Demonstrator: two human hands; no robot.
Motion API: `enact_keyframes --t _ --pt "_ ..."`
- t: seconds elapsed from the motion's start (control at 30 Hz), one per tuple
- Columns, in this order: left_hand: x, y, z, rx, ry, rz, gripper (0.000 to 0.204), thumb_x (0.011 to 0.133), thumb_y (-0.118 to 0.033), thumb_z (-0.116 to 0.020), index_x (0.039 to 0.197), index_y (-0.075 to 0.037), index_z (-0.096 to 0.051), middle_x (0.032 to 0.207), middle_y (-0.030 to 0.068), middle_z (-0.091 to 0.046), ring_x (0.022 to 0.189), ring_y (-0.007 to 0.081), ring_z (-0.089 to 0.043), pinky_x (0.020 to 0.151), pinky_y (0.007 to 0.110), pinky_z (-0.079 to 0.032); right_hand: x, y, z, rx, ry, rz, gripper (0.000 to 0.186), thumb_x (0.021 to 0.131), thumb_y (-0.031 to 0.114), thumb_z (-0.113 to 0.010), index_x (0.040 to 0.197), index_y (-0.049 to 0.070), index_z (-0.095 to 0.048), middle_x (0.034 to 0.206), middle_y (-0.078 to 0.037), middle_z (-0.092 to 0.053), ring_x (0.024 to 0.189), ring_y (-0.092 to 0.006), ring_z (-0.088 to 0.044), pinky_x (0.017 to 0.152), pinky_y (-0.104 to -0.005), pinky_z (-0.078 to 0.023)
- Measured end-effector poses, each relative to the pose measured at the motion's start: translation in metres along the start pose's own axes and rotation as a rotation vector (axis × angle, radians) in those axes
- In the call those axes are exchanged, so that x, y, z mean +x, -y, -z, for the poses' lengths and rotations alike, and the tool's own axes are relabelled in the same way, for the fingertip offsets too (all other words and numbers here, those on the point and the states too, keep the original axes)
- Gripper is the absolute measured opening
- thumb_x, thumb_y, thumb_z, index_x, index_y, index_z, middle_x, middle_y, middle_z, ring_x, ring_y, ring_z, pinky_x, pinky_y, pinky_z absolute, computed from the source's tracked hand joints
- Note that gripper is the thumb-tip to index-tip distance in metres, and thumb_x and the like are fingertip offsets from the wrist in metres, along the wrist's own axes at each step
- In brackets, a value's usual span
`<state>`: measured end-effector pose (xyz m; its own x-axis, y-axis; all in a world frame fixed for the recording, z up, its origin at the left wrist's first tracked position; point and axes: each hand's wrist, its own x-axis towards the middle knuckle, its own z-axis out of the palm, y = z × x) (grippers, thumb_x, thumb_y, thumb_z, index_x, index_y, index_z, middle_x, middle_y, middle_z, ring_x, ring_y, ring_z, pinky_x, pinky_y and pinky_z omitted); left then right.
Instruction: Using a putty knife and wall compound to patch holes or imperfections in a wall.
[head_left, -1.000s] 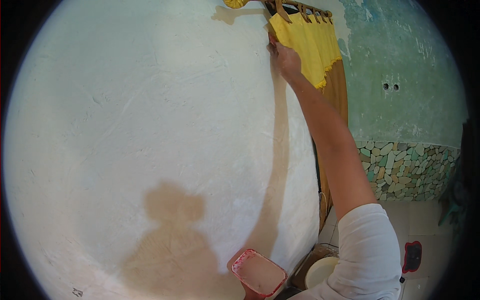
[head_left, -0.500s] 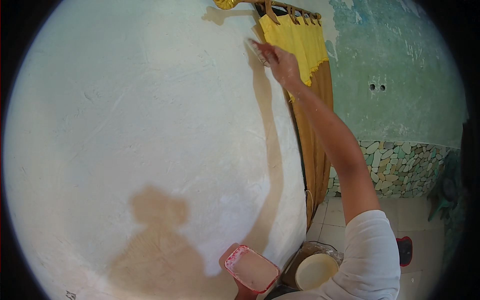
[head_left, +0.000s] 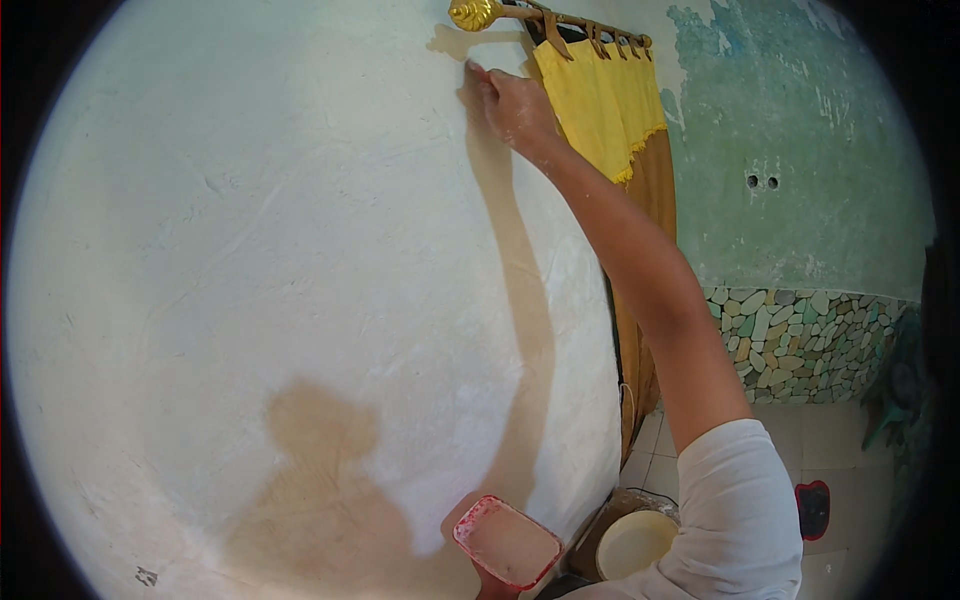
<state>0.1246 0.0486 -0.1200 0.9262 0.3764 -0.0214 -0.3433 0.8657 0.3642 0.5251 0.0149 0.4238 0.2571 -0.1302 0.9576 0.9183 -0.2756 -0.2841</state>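
The pale wall (head_left: 300, 250) spreads left of the curtain (head_left: 600, 100). Below the curtain, to its left, a red-rimmed tub (head_left: 508, 545) is grasped by the left hand (head_left: 492, 585). Just left of the curtain's top, the right hand (head_left: 515, 105) pinches a mostly hidden tool (head_left: 478, 72), seemingly smoothing the wall; the next stroke calls for even pressure.

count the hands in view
2: the right hand, in front of the white wall beside the yellow curtain; the left hand, at the lower edge under the red-rimmed container, which partly hides it.
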Motion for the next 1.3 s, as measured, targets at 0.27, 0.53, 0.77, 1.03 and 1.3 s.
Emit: enact_keyframes --t 0.27,0.53,0.77,1.03,1.3 --pt "0.0 -0.002 -0.012 0.089 -0.049 -0.072 0.07 0.089 -0.063 -0.044 0.133 -0.009 -0.045 0.126 0.0165 -0.056 0.115 0.0358 -0.055 0.098 0.057 -0.042 -0.025 0.01 0.037 0.274 0.157 0.196 0.022 0.093 0.018 -0.057 0.105 0.002 -0.064 0.088 -0.021 -0.067 0.078 -0.0382 -0.061 0.07 -0.0386 -0.05" --pt "-0.009 0.001 -0.064 -0.165 0.158 0.032 0.071 0.089 -0.065 -0.042 0.134 -0.011 -0.044 0.128 0.0147 -0.055 0.117 0.0357 -0.054 0.098 0.057 -0.042 0.024 -0.026 0.006 -0.01 -0.055 -0.147 0.026 0.092 0.025 -0.053 0.093 0.004 -0.067 0.089 -0.021 -0.067 0.084 -0.0388 -0.064 0.074 -0.048 -0.051" --pt "-0.011 0.001 -0.068 -0.194 0.123 0.01 0.07 0.089 -0.066 -0.041 0.134 -0.014 -0.045 0.127 0.0128 -0.056 0.116 0.0354 -0.054 0.098 0.057 -0.042 0.013 0.043 -0.019 0.035 -0.1 -0.031 0.027 0.094 0.026 -0.049 0.095 0.007 -0.067 0.088 -0.019 -0.068 0.084 -0.0376 -0.064 0.072 -0.0474 -0.051" --pt "-0.011 -0.007 -0.055 -0.015 0.117 -0.097 0.062 0.092 -0.061 -0.039 0.134 -0.015 -0.045 0.126 0.0106 -0.057 0.115 0.0334 -0.055 0.095 0.054 -0.045 -0.03 0.095 0.013 0.263 -0.162 0.402 0.009 0.085 0.013 -0.057 0.088 0.007 -0.063 0.081 -0.011 -0.066 0.081 -0.0307 -0.063 0.068 -0.0433 -0.051" --pt "-0.016 -0.013 -0.041 0.0 0.028 -0.169 0.06 0.094 -0.059 -0.037 0.134 -0.015 -0.045 0.126 0.0097 -0.057 0.115 0.032 -0.056 0.095 0.053 -0.046 0.012 0.053 -0.012 -0.065 -0.21 0.144 0.02 0.089 0.018 -0.05 0.1 0.012 -0.066 0.084 -0.012 -0.067 0.082 -0.032 -0.064 0.071 -0.0443 -0.052"
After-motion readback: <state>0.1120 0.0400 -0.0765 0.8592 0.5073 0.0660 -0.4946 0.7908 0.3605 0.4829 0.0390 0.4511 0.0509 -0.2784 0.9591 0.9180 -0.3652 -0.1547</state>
